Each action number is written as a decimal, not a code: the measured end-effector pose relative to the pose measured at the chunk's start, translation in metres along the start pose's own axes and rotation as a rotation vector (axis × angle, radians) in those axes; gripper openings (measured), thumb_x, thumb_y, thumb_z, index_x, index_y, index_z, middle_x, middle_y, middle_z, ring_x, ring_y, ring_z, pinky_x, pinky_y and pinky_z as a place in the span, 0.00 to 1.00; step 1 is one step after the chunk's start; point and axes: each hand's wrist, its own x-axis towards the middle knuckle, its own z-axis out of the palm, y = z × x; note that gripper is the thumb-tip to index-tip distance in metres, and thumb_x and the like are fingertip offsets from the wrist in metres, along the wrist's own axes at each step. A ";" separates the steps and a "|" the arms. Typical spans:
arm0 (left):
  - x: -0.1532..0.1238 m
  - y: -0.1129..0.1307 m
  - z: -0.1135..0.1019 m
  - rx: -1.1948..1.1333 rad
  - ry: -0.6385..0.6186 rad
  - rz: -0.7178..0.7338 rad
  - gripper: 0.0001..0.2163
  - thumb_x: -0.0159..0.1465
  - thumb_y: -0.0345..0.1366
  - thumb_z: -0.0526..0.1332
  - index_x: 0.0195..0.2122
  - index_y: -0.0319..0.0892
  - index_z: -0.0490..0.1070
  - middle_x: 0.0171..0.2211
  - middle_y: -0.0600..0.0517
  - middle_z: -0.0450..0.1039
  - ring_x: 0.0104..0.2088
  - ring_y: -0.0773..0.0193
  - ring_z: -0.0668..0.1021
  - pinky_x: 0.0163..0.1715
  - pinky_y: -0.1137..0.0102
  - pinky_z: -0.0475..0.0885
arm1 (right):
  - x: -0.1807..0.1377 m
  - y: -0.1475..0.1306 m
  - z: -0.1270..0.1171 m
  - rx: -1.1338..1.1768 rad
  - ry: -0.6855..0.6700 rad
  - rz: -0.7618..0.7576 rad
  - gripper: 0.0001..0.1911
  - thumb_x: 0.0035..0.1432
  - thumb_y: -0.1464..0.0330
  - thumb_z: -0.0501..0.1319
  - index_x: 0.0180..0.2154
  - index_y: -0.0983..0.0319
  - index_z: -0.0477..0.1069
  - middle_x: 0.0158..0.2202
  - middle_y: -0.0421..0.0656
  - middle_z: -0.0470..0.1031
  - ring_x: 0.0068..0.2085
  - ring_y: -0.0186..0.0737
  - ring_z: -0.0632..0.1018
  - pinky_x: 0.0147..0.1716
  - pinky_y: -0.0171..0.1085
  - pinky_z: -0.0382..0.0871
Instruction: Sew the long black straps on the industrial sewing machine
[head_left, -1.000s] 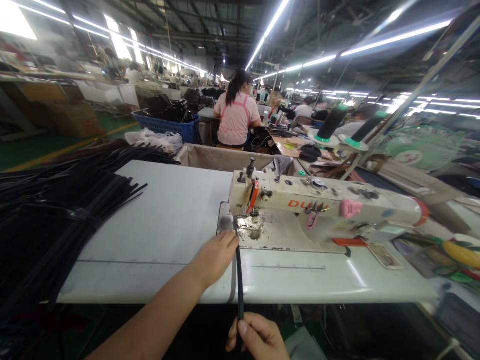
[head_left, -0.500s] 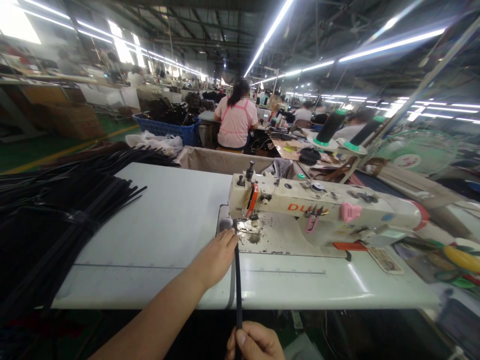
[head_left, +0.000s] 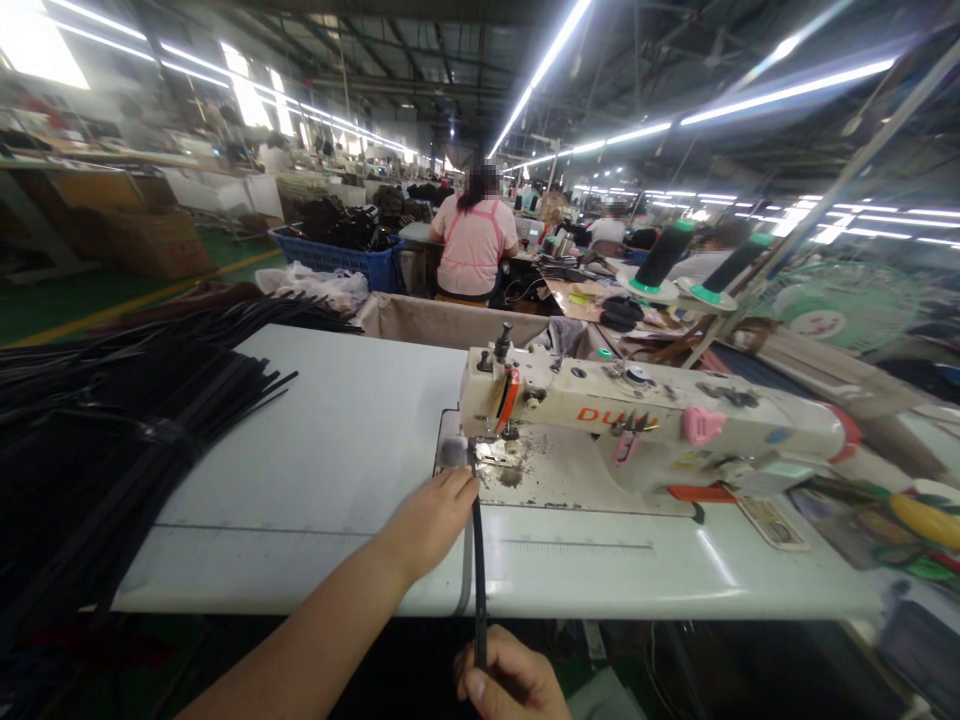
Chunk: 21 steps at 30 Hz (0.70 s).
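Note:
A narrow black strip (head_left: 480,570) runs from under the presser foot of the sewing machine (head_left: 570,405) straight toward me and over the table's front edge. My left hand (head_left: 442,510) lies on it just in front of the needle area, fingers pressed together over the strip against the bed. Below the table edge my right hand (head_left: 514,675) pinches the same strip between thumb and fingers. The strip's near end is hidden in or below that hand.
Bundled black strips (head_left: 150,430) are heaped on the table's left side. Thread cones (head_left: 664,255) and a green fan (head_left: 840,300) stand at the right. Beyond the table are a blue basket (head_left: 337,260) and a seated person (head_left: 474,240) in a pink apron.
My right hand has moved up slightly, its fingers shifted along the strip, which now bows a little. My left hand stays almost in place by the needle. The view has shifted slightly.

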 end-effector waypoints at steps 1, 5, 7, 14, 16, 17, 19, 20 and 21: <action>0.000 0.000 -0.001 0.000 0.001 0.001 0.12 0.71 0.26 0.54 0.53 0.42 0.70 0.56 0.43 0.74 0.60 0.53 0.77 0.64 0.55 0.72 | 0.001 0.000 0.000 -0.024 0.028 -0.022 0.25 0.58 0.44 0.70 0.29 0.60 0.82 0.30 0.43 0.76 0.33 0.40 0.74 0.38 0.37 0.67; 0.001 0.002 -0.003 0.003 0.015 0.001 0.11 0.71 0.25 0.54 0.51 0.42 0.70 0.55 0.43 0.75 0.58 0.53 0.78 0.64 0.55 0.73 | 0.004 -0.006 0.001 0.034 0.080 0.054 0.26 0.55 0.43 0.72 0.38 0.60 0.84 0.33 0.45 0.81 0.37 0.43 0.78 0.39 0.38 0.69; 0.002 0.003 -0.004 0.016 0.015 0.009 0.11 0.71 0.25 0.54 0.51 0.41 0.71 0.54 0.43 0.75 0.59 0.53 0.78 0.66 0.55 0.71 | 0.005 -0.010 0.002 0.116 0.064 0.137 0.29 0.56 0.42 0.71 0.45 0.60 0.82 0.34 0.46 0.83 0.37 0.44 0.80 0.36 0.37 0.70; 0.003 0.005 -0.010 -0.040 0.012 -0.018 0.11 0.71 0.25 0.55 0.50 0.41 0.71 0.54 0.42 0.75 0.59 0.52 0.77 0.64 0.55 0.72 | 0.003 -0.015 0.003 0.069 0.000 0.170 0.27 0.62 0.44 0.68 0.38 0.63 0.82 0.30 0.46 0.83 0.31 0.39 0.79 0.34 0.34 0.69; 0.003 0.005 -0.010 -0.042 0.011 -0.023 0.11 0.71 0.25 0.55 0.50 0.42 0.71 0.54 0.42 0.75 0.58 0.52 0.78 0.64 0.55 0.72 | 0.002 -0.015 0.003 0.060 0.007 0.182 0.28 0.61 0.43 0.68 0.37 0.63 0.82 0.30 0.46 0.83 0.31 0.38 0.78 0.34 0.34 0.69; 0.003 0.005 -0.010 -0.032 0.007 -0.023 0.11 0.71 0.25 0.55 0.50 0.42 0.71 0.54 0.42 0.75 0.58 0.52 0.78 0.64 0.55 0.72 | 0.002 -0.016 0.004 0.058 0.013 0.188 0.28 0.61 0.42 0.68 0.37 0.63 0.82 0.29 0.45 0.83 0.31 0.38 0.78 0.34 0.34 0.69; 0.003 0.005 -0.009 -0.009 -0.003 -0.018 0.10 0.71 0.26 0.55 0.50 0.41 0.71 0.54 0.42 0.75 0.59 0.52 0.77 0.65 0.56 0.71 | 0.002 -0.016 0.005 0.054 0.019 0.196 0.30 0.59 0.41 0.68 0.36 0.63 0.82 0.28 0.45 0.82 0.30 0.38 0.76 0.33 0.34 0.68; 0.003 0.005 -0.009 -0.002 -0.006 -0.016 0.10 0.71 0.25 0.55 0.51 0.40 0.71 0.55 0.42 0.75 0.59 0.52 0.77 0.65 0.56 0.71 | 0.002 -0.016 0.006 0.046 0.019 0.198 0.30 0.58 0.40 0.68 0.35 0.63 0.81 0.28 0.45 0.81 0.30 0.38 0.76 0.33 0.35 0.67; 0.003 0.005 -0.009 0.000 -0.009 -0.015 0.11 0.71 0.25 0.55 0.51 0.40 0.71 0.55 0.41 0.75 0.59 0.52 0.77 0.65 0.56 0.71 | 0.002 -0.015 0.006 0.035 0.014 0.198 0.31 0.58 0.40 0.68 0.35 0.63 0.81 0.28 0.45 0.81 0.30 0.38 0.75 0.33 0.35 0.67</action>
